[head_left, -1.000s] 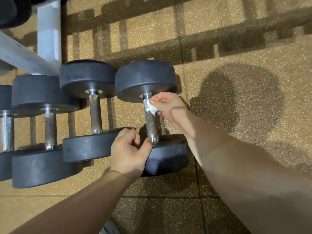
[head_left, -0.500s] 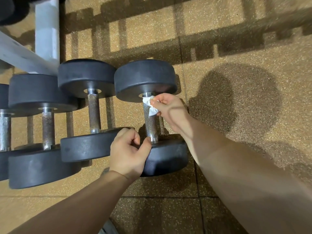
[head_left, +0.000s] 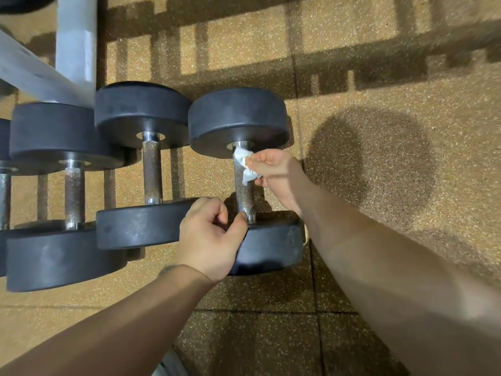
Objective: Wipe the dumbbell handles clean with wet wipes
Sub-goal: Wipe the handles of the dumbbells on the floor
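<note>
While we look down from head height, the rightmost dumbbell (head_left: 245, 185) lies on the speckled rubber floor (head_left: 379, 77), its knurled steel handle (head_left: 244, 196) running away from us between two black weight heads. Our right hand (head_left: 273, 172) pinches a crumpled white wet wipe (head_left: 245, 165) between thumb and fingertips and presses it to the far end of that handle, just below the far head. Our left hand (head_left: 211, 237) is curled over the inner edge of the near weight head (head_left: 271, 245), thumb tip touching the handle's base at the collar.

We judge the dumbbell heavy and rigid (it will roll rather than lift easily), so the steadying grip belongs on a head, leaving the handle free. The knurling looks rough and may snag or shred the wipe, which is soft, light and limp; it is best bunched and held firmly.

We count four dumbbells side by side: this one, a second (head_left: 151, 169), a third (head_left: 74, 196), and a fourth (head_left: 4, 196) cut off by the left edge. There is one wipe. A white rack frame (head_left: 76, 44) stands at the upper left.
</note>
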Action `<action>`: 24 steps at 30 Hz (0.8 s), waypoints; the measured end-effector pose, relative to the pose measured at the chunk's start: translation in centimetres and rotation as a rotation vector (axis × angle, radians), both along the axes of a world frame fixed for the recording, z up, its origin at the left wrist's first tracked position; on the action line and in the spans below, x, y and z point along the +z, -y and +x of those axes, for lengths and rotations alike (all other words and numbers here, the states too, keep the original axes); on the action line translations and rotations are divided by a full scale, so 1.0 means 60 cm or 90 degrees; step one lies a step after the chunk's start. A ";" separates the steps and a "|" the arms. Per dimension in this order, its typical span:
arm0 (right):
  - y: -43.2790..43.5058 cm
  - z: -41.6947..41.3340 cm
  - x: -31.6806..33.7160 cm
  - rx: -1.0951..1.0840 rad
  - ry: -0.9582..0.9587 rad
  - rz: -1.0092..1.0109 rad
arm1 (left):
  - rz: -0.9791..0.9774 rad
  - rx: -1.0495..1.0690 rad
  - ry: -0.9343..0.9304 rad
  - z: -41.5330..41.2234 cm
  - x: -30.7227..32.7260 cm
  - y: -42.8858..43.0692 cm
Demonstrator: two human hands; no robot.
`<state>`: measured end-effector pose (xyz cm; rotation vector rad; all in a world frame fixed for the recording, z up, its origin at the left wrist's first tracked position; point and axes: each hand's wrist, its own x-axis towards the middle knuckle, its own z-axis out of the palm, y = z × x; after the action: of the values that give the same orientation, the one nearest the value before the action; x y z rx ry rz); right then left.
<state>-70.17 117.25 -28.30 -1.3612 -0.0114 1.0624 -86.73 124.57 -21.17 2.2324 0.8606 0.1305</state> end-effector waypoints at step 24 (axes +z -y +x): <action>0.057 0.053 0.057 0.267 0.599 -0.251 | -0.117 0.042 0.114 0.076 0.051 0.125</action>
<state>-67.00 113.82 -24.88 -2.1808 -0.8469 0.6773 -82.20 117.08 -18.14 1.9889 0.8143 0.2660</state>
